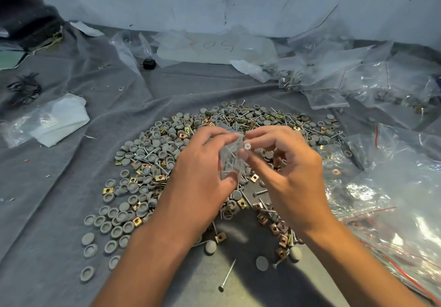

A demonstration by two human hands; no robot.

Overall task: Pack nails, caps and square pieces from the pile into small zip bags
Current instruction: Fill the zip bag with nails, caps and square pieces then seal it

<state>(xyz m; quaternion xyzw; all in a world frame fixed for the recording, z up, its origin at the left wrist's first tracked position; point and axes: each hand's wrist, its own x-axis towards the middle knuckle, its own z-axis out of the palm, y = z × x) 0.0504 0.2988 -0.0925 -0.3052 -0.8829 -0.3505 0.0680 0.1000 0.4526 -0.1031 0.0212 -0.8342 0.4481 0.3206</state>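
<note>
At the far left a tangle of dark cord (pixel 22 89) lies on the grey cloth (pixel 59 187), and nearer the middle-left sits a crumpled white plastic sheet (pixel 59 119). The pile (pixel 152 154) of grey caps, brass-coloured square pieces and nails spreads across the centre of the cloth, with loose caps trailing toward the lower left edge. Above the pile the left hand (pixel 198 175) holds a small zip bag (pixel 230 156) upright, thumb curled against its lower edge and fingers curved round its upper part; the bag's long axis runs roughly top to bottom, its mouth toward the far side, and thin nails show through the clear plastic, lying more or less along that axis. Just right of it, the right hand (pixel 284 163) pinches a nail (pixel 247 146) between thumb and forefinger at the bag's opening, its round head facing the camera (so the shank points away and is hidden), the other fingers loosely curled. Below the hands a single loose nail (pixel 228 275) lies on the cloth, head toward the near edge, tip toward the upper right. Farther right, a heap of clear zip bags with red strips (pixel 393 211) covers the cloth, some already holding parts.
</note>
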